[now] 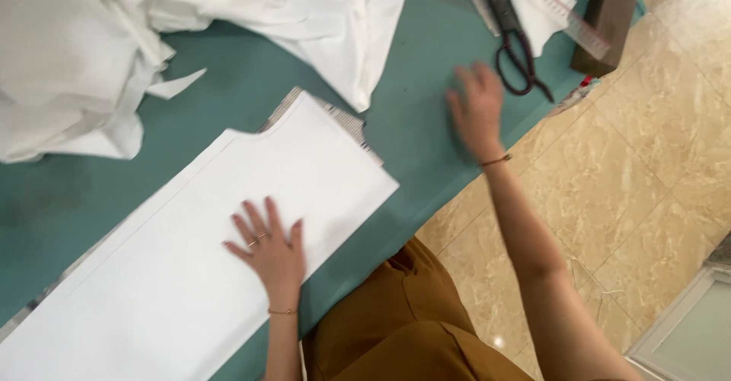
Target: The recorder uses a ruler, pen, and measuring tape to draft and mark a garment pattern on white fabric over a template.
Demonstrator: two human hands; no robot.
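Observation:
My left hand (268, 248) lies flat, fingers spread, on a long white cut fabric piece (190, 259) spread over the teal table (419, 99). A striped paper pattern (344, 118) shows under the piece's far edge. My right hand (477, 109) is stretched out over the table, open and blurred, holding nothing, a short way from the black scissors (512, 38). Both wrists wear thin bracelets, and the left hand has a ring.
A heap of white cloth (152, 38) fills the table's far left. A clear ruler (560, 12) lies by the scissors, next to a dark wooden post (609, 15). Beige tiled floor (632, 168) runs along the right. My brown trousers (403, 320) show below.

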